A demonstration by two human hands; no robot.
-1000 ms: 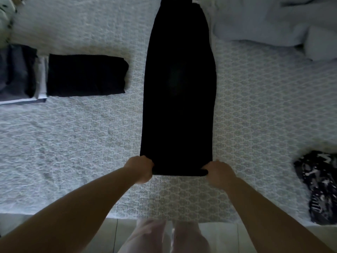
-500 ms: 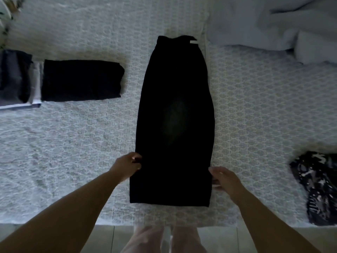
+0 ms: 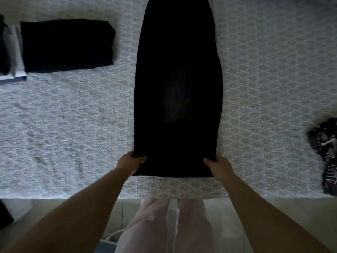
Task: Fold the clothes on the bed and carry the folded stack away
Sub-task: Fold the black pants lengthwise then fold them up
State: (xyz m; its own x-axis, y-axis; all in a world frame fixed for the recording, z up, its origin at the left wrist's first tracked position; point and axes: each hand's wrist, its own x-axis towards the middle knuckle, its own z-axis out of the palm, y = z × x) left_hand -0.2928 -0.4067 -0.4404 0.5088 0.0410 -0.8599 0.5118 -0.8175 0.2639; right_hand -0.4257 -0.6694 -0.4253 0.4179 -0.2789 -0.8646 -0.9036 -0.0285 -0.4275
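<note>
We have the long black garment [image 3: 177, 92] laid flat down the middle of the bed [image 3: 273, 79], its far end running out of view at the top and its near hem just short of the bed's edge. Our left hand [image 3: 130, 164] pinches the near left corner and our right hand [image 3: 219, 166] the near right one, thumbs on top and the other fingers tucked under the cloth, so both hands are grasping the hem. We judge the hold is symmetrical so that the hem can rise evenly and be carried away from us to halve the length without skewing. To the left, well apart, lies a folded black piece [image 3: 67, 45], with a folded stack of grey and white items [image 3: 12, 52] just beside it at the picture's edge; these look finished. At the right edge a crumpled black-and-white patterned garment [image 3: 326, 152] waits unfolded. Nothing lies on the black garment, so the fold's path looks free.
</note>
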